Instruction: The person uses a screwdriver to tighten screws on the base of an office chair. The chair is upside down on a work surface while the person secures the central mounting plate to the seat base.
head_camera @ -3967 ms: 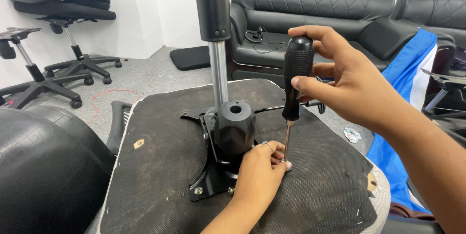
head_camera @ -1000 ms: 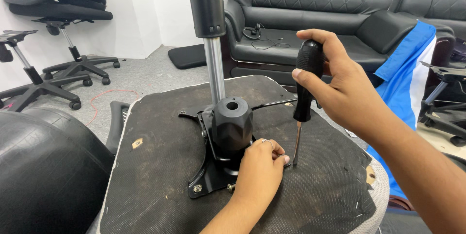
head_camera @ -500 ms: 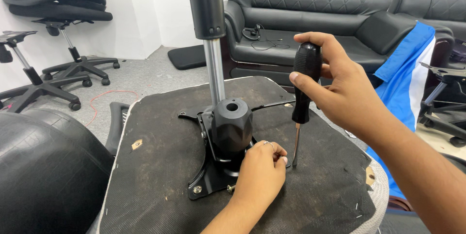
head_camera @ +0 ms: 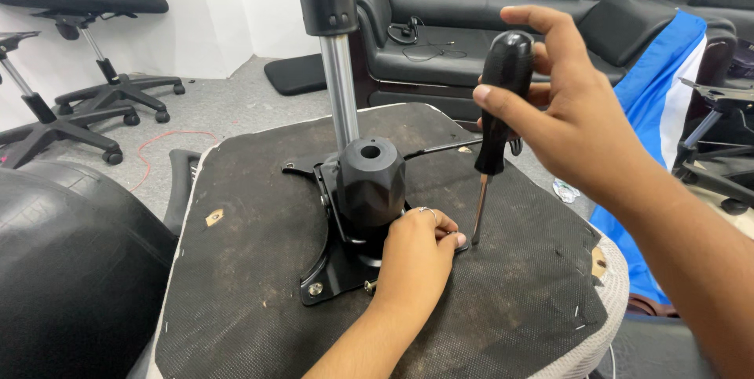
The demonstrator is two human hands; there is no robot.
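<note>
I see my right hand [head_camera: 581,124] closed around the black handle of a screwdriver [head_camera: 496,112], which stands nearly upright with its metal shaft pointing down. The tip sits just beside my left hand's fingertips [head_camera: 449,239], at the right edge of the black metal mounting plate [head_camera: 334,269]; whether the tip touches a screw I cannot tell. My left hand [head_camera: 415,257] rests palm down on that plate, fingers curled loosely at its corner; whether they pinch anything I cannot tell. A ring shows on one finger. The plate lies on the upturned underside of a chair seat [head_camera: 259,222], covered in dark fabric. A black mechanism housing [head_camera: 369,179] rises from the plate, and a gas lift cylinder [head_camera: 334,49] stands upright just behind it. A bolt head [head_camera: 315,289] shows at the plate's near-left corner. Behind are a black sofa [head_camera: 471,2], chair bases [head_camera: 94,104] at left, and blue and white cloth [head_camera: 660,104] at right.
</note>
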